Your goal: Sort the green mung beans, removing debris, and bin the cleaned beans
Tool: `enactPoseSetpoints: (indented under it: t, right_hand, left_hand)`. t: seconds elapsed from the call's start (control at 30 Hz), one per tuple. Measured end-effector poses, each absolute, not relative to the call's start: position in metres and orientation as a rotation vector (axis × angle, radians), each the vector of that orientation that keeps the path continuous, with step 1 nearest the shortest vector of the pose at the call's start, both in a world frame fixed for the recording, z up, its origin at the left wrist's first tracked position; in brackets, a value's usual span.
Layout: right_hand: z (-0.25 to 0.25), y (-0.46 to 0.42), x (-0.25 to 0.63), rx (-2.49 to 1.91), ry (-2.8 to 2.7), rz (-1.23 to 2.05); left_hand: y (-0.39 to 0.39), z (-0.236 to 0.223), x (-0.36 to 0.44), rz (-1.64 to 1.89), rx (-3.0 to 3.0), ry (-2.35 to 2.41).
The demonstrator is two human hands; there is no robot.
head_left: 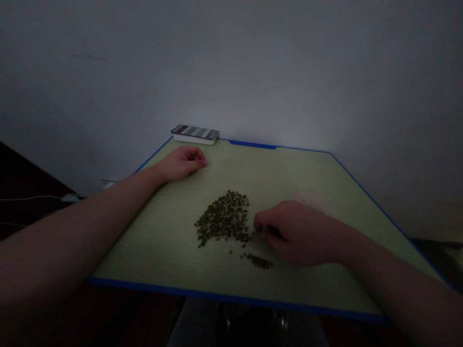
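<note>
My right hand (294, 233) is pinched at the right side of a mound of small green beans (224, 217). From its fingertips juts a thin greyish tip, which looks like a pair of tweezers (255, 236), touching the mound's lower right edge. A smaller strip of green beans (259, 261) lies just below that hand, with a few single beans between the two groups. Pale grains (309, 198) are spread behind my right hand, partly hidden by it. Loosely curled, my left hand (183, 163) rests on the table's far left part with nothing visible in it.
The light wooden-topped table (144, 255) has a blue edge all round. At its far left corner, a phone (195, 131) lies on a white box (194, 139). A plain wall (253, 72) rises behind. White cables (39, 197) run at the left. The light is dim.
</note>
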State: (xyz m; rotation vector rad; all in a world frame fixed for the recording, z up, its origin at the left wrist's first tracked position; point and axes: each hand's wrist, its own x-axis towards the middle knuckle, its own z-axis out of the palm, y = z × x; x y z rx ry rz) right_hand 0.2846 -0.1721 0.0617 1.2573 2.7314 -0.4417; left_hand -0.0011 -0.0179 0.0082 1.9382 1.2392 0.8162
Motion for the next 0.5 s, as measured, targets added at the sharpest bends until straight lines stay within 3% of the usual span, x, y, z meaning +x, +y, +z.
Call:
enactPoseSetpoints:
  t: [0.5]
  right_hand:
    - [0.0651,-0.1742,0.2810,1.205,2.732,-0.442]
  left_hand:
    - [-0.0172,0.0080,-0.0020,0.811,1.950,1.247]
